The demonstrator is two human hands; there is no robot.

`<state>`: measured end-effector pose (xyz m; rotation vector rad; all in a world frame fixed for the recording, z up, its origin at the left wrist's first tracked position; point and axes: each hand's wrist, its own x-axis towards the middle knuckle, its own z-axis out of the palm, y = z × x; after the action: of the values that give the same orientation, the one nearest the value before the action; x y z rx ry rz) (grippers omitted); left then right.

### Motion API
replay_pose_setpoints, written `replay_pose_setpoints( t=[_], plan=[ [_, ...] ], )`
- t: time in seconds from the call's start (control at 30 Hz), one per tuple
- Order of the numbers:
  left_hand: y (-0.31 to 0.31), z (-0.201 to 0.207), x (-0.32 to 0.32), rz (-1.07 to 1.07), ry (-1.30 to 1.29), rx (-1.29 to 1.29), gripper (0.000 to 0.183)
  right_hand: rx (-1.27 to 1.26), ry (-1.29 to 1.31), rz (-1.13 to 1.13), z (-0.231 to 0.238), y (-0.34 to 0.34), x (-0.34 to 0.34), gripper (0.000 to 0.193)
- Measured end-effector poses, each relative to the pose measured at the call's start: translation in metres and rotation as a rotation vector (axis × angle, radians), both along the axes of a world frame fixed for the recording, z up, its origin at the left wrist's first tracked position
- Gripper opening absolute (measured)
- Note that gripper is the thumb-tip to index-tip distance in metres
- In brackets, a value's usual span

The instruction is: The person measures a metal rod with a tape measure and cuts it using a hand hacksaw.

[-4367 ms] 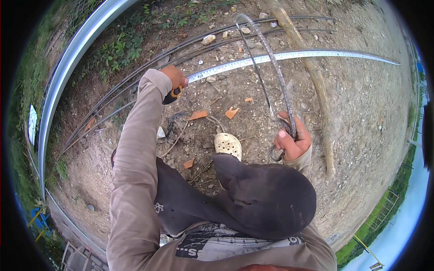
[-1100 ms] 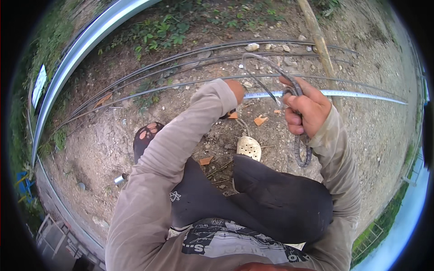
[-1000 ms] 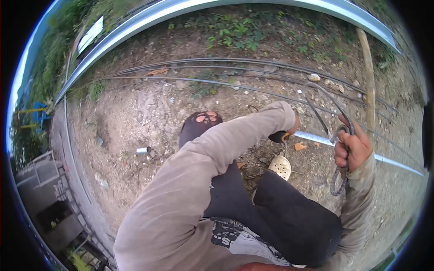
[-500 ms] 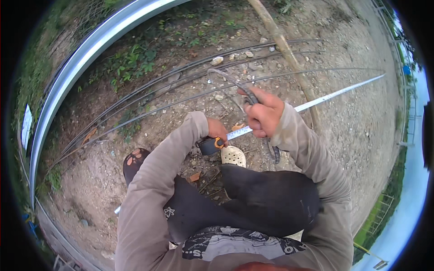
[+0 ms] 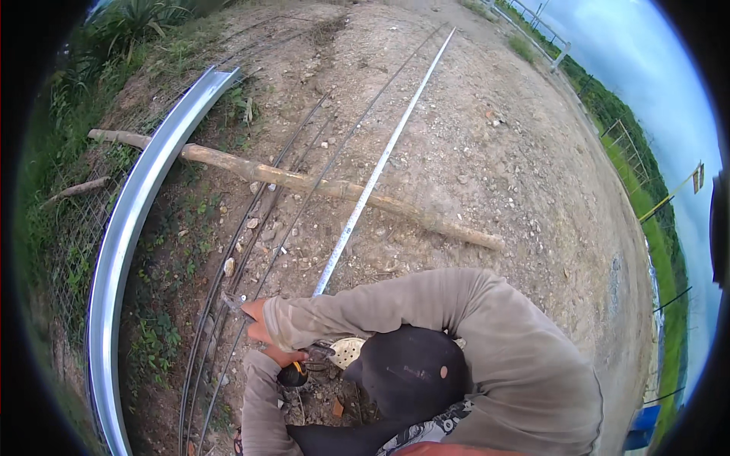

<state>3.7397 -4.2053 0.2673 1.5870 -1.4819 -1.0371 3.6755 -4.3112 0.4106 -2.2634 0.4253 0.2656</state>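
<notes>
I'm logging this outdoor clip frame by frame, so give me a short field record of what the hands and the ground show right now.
setting: bare gravel ground, weeds at its left edge
right hand: reaches across to the thin steel rods, at or on them
left hand: below the right one, gripping a tool with a black and orange handle
measuring tape: stretched along the ground beside the rods
wooden pole: lies across rods and tape
curved metal channel: at the left, beside the weeds
</notes>
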Motion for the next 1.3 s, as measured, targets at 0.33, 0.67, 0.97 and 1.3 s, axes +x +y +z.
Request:
replay_pose_setpoints(
  t=[0.33,0.67,0.97,1.3],
  plan=[
    [0.003,-0.064,0.056,-0.212,-0.11,0.619,0.034,0.68,0.068,-0.291,0.021,-0.017,-0.012,0.04],
    [0.006,-0.055,0.005,0.043,0.185,0.29,0.052,0.588,0.076,-0.276,-0.011,-0.005,-0.026,0.041],
    [0.048,-0.101,0.074,-0.119,-0.364,0.938,0.085,0.136,-0.204,-0.037,-0.05,-0.003,-0.02,0.039],
    [0.028,-0.075,0.029,0.011,-0.113,0.467,0.064,0.171,-0.073,-0.073,-0.055,-0.009,-0.023,0.035]
  ],
)
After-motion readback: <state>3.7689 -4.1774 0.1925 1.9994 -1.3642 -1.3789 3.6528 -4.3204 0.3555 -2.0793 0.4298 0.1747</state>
